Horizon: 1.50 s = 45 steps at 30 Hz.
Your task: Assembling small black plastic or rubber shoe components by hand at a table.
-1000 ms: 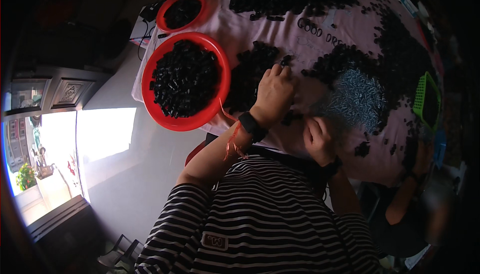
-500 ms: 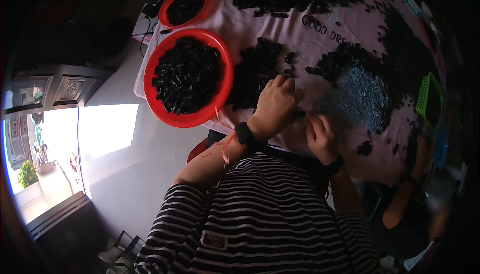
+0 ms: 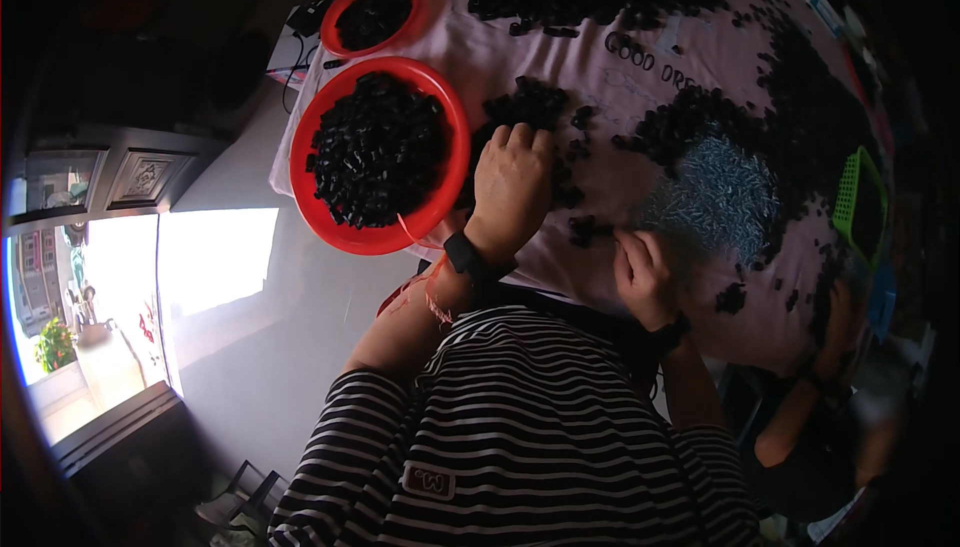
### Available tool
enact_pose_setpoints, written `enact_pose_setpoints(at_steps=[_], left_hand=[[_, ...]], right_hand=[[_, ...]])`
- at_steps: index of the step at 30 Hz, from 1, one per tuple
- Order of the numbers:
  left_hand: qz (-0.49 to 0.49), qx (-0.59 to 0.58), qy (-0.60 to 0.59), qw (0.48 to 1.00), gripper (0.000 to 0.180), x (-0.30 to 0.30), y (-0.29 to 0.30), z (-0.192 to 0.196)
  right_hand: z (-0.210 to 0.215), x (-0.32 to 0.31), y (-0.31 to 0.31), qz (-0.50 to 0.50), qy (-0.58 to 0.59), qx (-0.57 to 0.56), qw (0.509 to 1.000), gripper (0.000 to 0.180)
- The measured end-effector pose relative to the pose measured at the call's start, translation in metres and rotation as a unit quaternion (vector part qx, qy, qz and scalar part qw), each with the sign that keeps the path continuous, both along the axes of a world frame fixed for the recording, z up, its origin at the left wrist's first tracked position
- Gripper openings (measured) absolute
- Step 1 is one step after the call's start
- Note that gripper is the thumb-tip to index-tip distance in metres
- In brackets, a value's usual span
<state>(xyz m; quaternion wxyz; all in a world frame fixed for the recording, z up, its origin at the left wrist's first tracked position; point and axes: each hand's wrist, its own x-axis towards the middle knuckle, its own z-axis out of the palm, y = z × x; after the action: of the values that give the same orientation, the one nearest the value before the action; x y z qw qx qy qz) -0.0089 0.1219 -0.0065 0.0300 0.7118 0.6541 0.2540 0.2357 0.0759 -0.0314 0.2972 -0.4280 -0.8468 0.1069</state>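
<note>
Small, blocky black parts [image 3: 528, 99] with a dull gloss lie heaped at upper centre, under and around the left hand [image 3: 512, 182]; its fingertips are hidden, so I cannot tell whether it grasps one. Right of centre, the right hand [image 3: 643, 269] curls its fingers beside a few more; its hold is unclear. Thin bluish pins [image 3: 725, 197] spread over wrinkled pink cloth [image 3: 570, 62]. Upper left, a round, smooth red basin [image 3: 458, 152] brims with black parts. Since the earlier frame, the left hand has moved left, away from the right, which has barely shifted.

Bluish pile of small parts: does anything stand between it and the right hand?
Nothing visible does: only pink cloth shows between the right hand and the nearest edge of the bluish pile.
</note>
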Motion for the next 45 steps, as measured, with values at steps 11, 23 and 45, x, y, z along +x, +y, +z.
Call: enact_pose_setpoints(at_steps=[11,23,45], left_hand=[[-0.08,-0.007,0.017,0.997,0.019,0.014,0.022,-0.006],[-0.125,-0.047,0.031,0.991,0.011,0.001,0.011,-0.001],[-0.162,-0.017,0.005,0.987,0.016,0.026,0.02,-0.003]], right_hand=[[0.0,0.0,0.0,-0.002,-0.003,0.008,1.0,0.023],[0.001,0.0,0.0,-0.002,-0.005,0.001,1.0,0.022],[-0.002,0.002,0.001,0.001,0.005,0.003,1.0,0.023]])
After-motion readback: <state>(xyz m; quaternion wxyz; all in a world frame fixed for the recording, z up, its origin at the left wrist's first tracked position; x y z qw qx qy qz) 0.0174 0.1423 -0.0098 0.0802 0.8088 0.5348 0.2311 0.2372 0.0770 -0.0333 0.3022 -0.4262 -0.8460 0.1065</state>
